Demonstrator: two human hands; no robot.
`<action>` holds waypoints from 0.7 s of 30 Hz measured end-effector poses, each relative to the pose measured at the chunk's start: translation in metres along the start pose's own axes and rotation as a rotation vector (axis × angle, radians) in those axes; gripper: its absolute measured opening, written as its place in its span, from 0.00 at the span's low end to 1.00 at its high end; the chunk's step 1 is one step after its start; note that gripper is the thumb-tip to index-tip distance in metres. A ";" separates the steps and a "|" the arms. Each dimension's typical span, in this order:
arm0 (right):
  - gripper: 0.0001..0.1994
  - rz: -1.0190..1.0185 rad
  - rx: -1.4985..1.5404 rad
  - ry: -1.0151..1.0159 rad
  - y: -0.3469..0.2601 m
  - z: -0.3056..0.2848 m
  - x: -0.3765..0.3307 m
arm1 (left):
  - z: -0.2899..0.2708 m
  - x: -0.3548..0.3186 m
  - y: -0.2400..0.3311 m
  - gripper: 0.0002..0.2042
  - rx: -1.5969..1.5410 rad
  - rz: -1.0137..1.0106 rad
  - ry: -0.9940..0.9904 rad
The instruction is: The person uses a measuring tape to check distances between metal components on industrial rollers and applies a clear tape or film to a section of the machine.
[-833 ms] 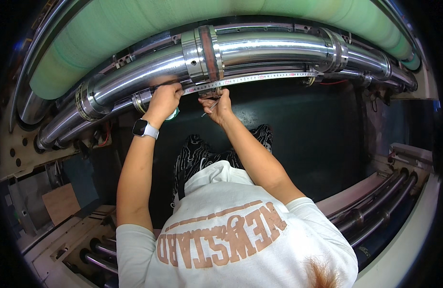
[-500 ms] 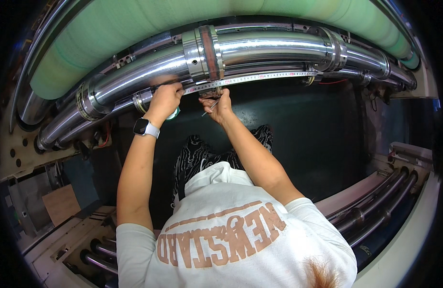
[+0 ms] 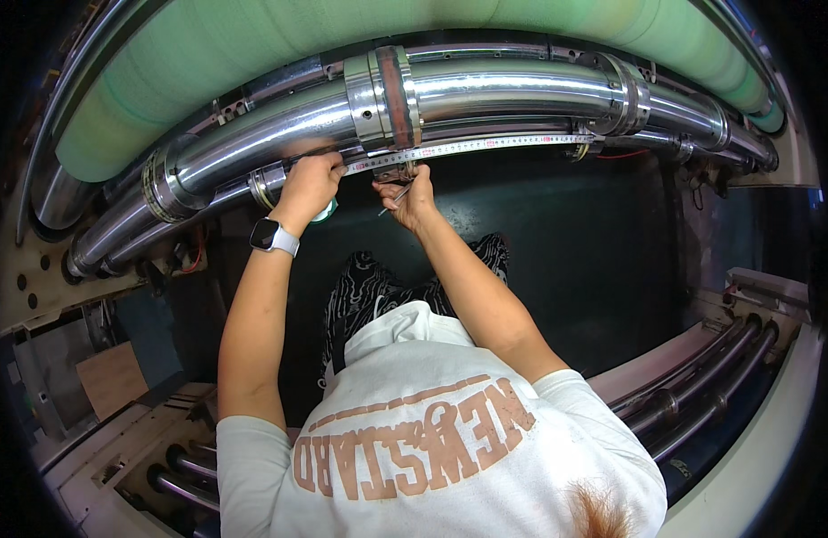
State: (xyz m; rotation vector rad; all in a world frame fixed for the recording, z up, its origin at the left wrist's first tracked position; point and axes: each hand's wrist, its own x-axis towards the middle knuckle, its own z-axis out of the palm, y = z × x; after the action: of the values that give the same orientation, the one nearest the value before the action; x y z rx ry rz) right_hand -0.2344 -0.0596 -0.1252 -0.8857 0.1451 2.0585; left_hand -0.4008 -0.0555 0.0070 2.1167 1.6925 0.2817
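we see a tape measure (image 3: 472,145) stretched along the underside of a polished steel pipe (image 3: 485,90), running from the left hand rightward to a clamp ring (image 3: 624,94). our left hand (image 3: 308,184), a smartwatch (image 3: 272,237) on its wrist, has its grip clenched on the tape's near end. our right hand (image 3: 412,195) pinches a thin pen (image 3: 396,195) just under the tape, below a flanged collar (image 3: 385,97). a green roller (image 3: 342,45) arches above.
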 end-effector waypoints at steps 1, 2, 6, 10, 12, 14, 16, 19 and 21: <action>0.30 -0.007 -0.009 0.009 0.000 0.002 -0.002 | 0.000 0.000 0.000 0.07 0.001 0.000 -0.001; 0.29 -0.013 -0.018 0.018 -0.001 0.004 -0.004 | 0.000 0.000 0.000 0.07 -0.003 -0.009 -0.002; 0.29 -0.056 -0.032 0.019 0.000 0.007 -0.009 | 0.000 0.000 0.001 0.07 -0.009 -0.017 -0.002; 0.29 -0.030 -0.025 0.021 -0.001 0.007 -0.008 | -0.001 0.000 0.001 0.08 -0.013 -0.010 -0.009; 0.29 -0.021 -0.017 0.022 0.000 0.006 -0.006 | 0.000 0.001 -0.001 0.08 -0.004 -0.004 -0.009; 0.31 0.010 -0.002 -0.001 0.000 -0.002 0.002 | 0.000 0.001 -0.001 0.08 0.004 0.001 -0.006; 0.33 0.027 0.001 -0.013 0.000 -0.003 0.003 | 0.000 0.001 0.000 0.08 0.011 -0.002 0.002; 0.33 0.027 -0.006 -0.015 -0.001 -0.003 0.003 | 0.000 0.001 0.000 0.08 0.009 -0.024 -0.013; 0.33 0.029 -0.008 -0.022 -0.001 -0.001 0.001 | -0.001 0.001 0.001 0.08 0.012 -0.019 -0.014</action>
State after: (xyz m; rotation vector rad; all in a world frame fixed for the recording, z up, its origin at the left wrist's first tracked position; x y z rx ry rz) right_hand -0.2330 -0.0583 -0.1267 -0.8702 0.1393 2.0963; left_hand -0.4002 -0.0546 0.0080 2.1056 1.7097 0.2509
